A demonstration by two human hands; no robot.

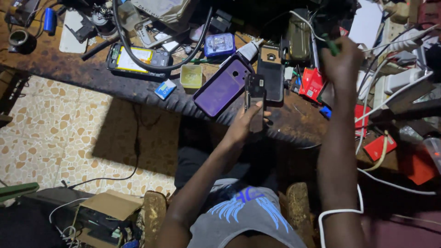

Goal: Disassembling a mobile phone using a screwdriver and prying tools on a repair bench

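Head view over a cluttered bench [82, 73]. We see the left hand [243, 124] closed around a dark phone [255, 103], fingers wrapped about its lower half, thumb across its face; the phone stands upright at the near edge of the bench, just right of a purple case [223, 87] and just in front of a black case [271, 73] with a camera opening. The right hand [342, 59] is raised farther right, over the bench, its fingers pinched on a green tool [331, 46] whose tip points up and left; the hand is blurred, so we cannot tell the exact grip. A white cable [337, 212] loops over the right forearm.

To the left of the purple case sit a small green tray [191, 76] and a blue card [165, 89]; farther left lies an opened phone [135, 59] showing a yellow battery, crossed by a black hose [156, 68]. A clear blue box [219, 44] lies far of the tray. Red boxes [312, 83] lie near the right hand, with more red packs and white cables at the far right. Below the bench we see a tiled floor [50, 128] and a cardboard box [112, 204] at the near left
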